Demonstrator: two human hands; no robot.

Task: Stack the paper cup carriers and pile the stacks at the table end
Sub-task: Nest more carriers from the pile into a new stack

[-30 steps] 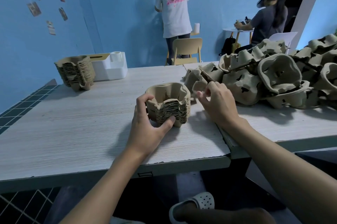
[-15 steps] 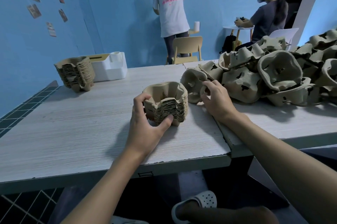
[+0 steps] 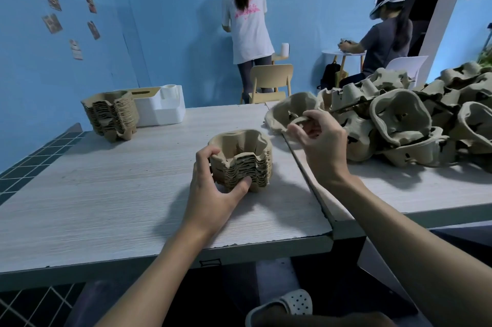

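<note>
A short stack of brown pulp cup carriers (image 3: 243, 160) stands on the wooden table (image 3: 106, 193) in front of me. My left hand (image 3: 217, 185) grips its near left side, thumb against the front. My right hand (image 3: 318, 140) pinches the rim of a single loose carrier (image 3: 288, 111) and holds it tilted just above the table, right of the stack. A big heap of loose carriers (image 3: 404, 124) covers the table on the right. A taller finished stack (image 3: 110, 115) sits at the far left end.
A white plastic box (image 3: 162, 108) stands behind the far stack. Two people work at the blue wall beyond, near a wooden chair (image 3: 271, 81) and a small round table (image 3: 343, 53). A seam (image 3: 306, 180) divides two tabletops.
My right hand has taken hold of one loose carrier at the heap's edge and lifted it up and left. The left hand has stayed on the short stack.
</note>
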